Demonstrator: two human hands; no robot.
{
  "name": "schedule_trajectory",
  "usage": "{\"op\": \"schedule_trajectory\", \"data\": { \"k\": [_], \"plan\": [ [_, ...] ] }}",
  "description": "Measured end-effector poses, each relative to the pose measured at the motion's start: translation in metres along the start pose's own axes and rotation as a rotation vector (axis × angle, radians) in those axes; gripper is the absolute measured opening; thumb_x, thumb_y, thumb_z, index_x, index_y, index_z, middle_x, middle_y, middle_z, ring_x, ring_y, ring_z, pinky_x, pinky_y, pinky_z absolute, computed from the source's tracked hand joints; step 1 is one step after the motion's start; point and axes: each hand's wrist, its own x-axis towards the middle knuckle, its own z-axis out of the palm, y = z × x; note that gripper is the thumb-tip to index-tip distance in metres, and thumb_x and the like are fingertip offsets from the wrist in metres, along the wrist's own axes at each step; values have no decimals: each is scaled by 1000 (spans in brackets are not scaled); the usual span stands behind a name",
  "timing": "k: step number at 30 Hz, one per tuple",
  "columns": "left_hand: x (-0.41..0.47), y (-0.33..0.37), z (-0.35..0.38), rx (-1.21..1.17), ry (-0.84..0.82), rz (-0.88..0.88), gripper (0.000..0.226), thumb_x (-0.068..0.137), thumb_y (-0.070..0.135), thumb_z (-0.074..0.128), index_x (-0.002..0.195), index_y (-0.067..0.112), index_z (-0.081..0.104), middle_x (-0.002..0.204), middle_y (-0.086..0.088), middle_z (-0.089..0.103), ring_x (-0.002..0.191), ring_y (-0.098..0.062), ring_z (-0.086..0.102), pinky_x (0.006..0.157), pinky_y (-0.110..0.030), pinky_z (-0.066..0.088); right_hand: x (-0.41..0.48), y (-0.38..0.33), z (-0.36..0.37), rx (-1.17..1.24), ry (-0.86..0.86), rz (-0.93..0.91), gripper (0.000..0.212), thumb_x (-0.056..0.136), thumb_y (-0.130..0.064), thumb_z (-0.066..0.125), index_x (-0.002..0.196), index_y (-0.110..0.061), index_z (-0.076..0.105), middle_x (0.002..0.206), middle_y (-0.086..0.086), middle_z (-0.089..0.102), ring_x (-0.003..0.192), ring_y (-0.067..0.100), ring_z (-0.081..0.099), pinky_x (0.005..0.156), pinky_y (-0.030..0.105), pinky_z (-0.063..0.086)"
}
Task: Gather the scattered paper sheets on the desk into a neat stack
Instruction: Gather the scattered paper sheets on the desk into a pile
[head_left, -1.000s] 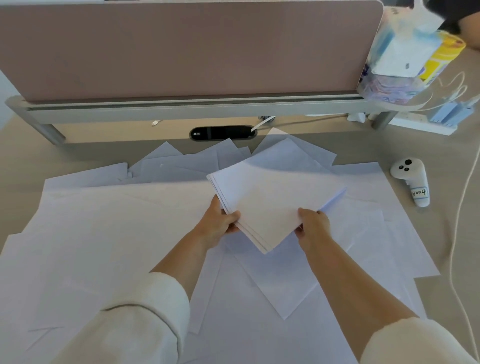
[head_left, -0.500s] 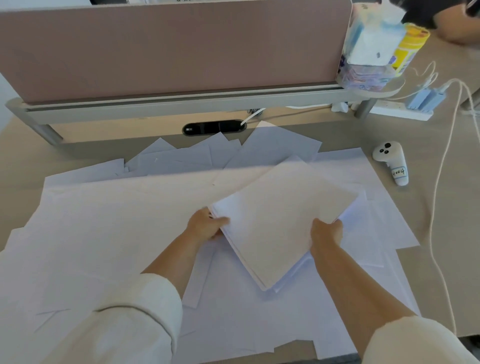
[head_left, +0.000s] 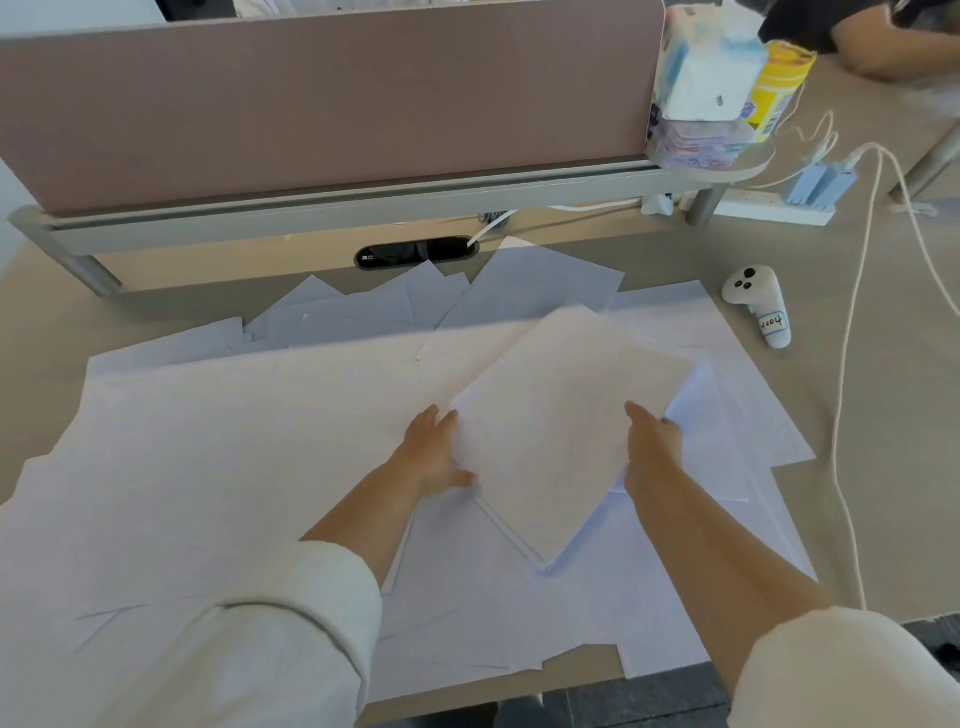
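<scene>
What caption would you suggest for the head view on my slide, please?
Left hand braces and right hand pinches a paper stack over loose sheets scattered across the desk.

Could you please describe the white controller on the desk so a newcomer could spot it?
Follow the brown desk divider to its right end, then look down onto the desk. Beside the right edge of the scattered paper sheets lies a white handheld controller. It alone is rounded, with dark buttons and a handwritten label.

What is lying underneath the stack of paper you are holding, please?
Loose white sheets spread over the desk lie under the stack. How many overlap there, and the desk surface directly beneath, cannot be seen; the stack covers them.
</scene>
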Motion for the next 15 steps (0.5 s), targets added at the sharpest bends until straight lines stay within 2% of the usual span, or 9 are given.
{"op": "schedule_trajectory", "data": {
  "k": [2, 3, 4, 7, 8, 10, 12, 15],
  "plan": [
    [-3, 1, 2, 41, -11, 3, 105, 77, 40, 73, 151, 11, 4, 158, -13, -7, 147, -26, -5, 118, -34, 8, 0, 3, 0, -119, 24, 10, 43, 88, -29, 55, 124, -6, 50, 108, 10, 57, 92, 29, 56, 73, 32, 41],
    [-3, 1, 3, 62, -11, 1, 107, 77, 39, 74, 151, 11, 3, 158, -12, -9, 147, -25, -6, 118, -34, 8, 1, 6, -1, -173, 39, 14, 43, 88, -29, 54, 125, -8, 51, 120, 12, 55, 97, 31, 56, 76, 34, 43],
    [-3, 1, 4, 80, -13, -4, 108, 76, 40, 74, 151, 12, 1, 158, -12, -10, 147, -25, -7, 118, -35, 8, 0, 8, -2, -210, 40, -6, 35, 88, -28, 54, 118, -10, 53, 124, 12, 54, 94, 31, 56, 74, 34, 45],
    [-2, 2, 6, 143, -25, -11, 111, 76, 42, 73, 151, 12, -2, 158, -12, -13, 146, -26, -10, 118, -36, 9, 0, 12, -2, -110, 20, 15, 10, 86, -24, 55, 91, -17, 50, 109, 13, 57, 68, 25, 50, 54, 28, 40],
    [-2, 3, 6, 158, -28, -11, 112, 75, 43, 73, 151, 13, -3, 158, -12, -14, 146, -26, -10, 118, -37, 10, 1, 13, -4, -58, 12, 10, 9, 86, -21, 55, 82, -16, 48, 97, 12, 56, 63, 23, 47, 52, 27, 38],
    [-3, 4, 5, 184, -29, -8, 114, 74, 44, 74, 151, 13, -4, 158, -11, -15, 146, -26, -10, 117, -38, 12, 3, 15, -7, 15, -7, 3, 21, 85, -15, 54, 69, -18, 41, 72, 5, 48, 55, 19, 40, 48, 26, 34],
    [-4, 4, 5, 200, -38, -9, 117, 72, 44, 76, 151, 14, -5, 157, -11, -16, 146, -26, -10, 117, -39, 14, 2, 16, -10, 48, -3, 6, 23, 85, -13, 55, 67, -18, 40, 62, 2, 42, 53, 17, 37, 48, 26, 33],
    [-5, 4, 5, 212, -34, -11, 119, 71, 44, 77, 151, 14, -5, 157, -11, -16, 146, -27, -10, 117, -40, 14, -5, 18, -10, 91, -26, 52, 19, 82, -18, 60, 75, -17, 43, 62, 3, 40, 55, 20, 40, 50, 26, 35]
  ]
}}
